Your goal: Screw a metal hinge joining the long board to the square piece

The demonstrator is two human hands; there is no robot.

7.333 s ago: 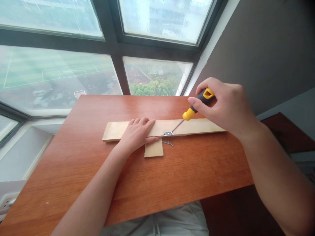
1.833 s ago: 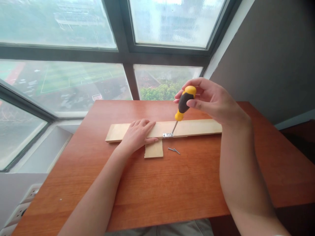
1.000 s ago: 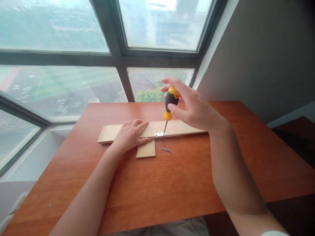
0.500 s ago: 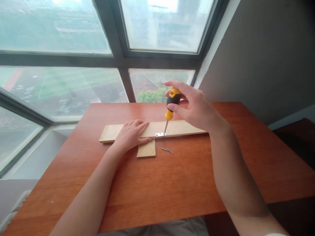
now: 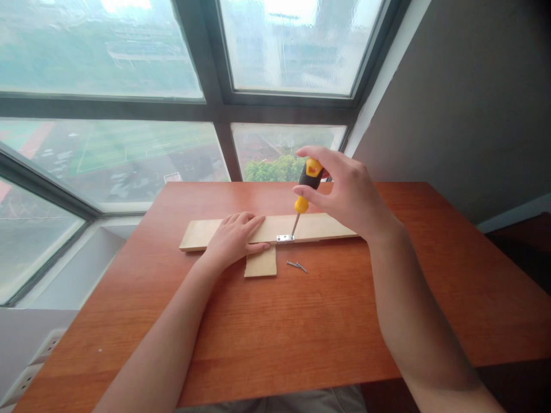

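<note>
My right hand (image 5: 344, 186) grips a yellow and black screwdriver (image 5: 310, 174) by its handle, thumb and fingers around it. The shaft slants down, and its tip meets the right end of a small metal hinge (image 5: 284, 238). That hinge lies on the near edge of a long pale wooden board (image 5: 312, 228). On the board's left part rests my left hand (image 5: 235, 235), fingers laid out flat and the thumb along the near edge. A short wooden piece (image 5: 260, 263) sticks out from beneath the board toward me. Loose screws (image 5: 297, 266) lie on the table just in front.
The brown wooden table (image 5: 258, 327) stands against large framed windows (image 5: 275, 109). A grey wall (image 5: 456, 115) rises on the right. Wall sockets (image 5: 47, 347) sit low at the left, beside the table's edge.
The whole view has shifted slightly. The screwdriver handle leans a little more to the right, with its tip still at the hinge. My left hand stays on the board.
</note>
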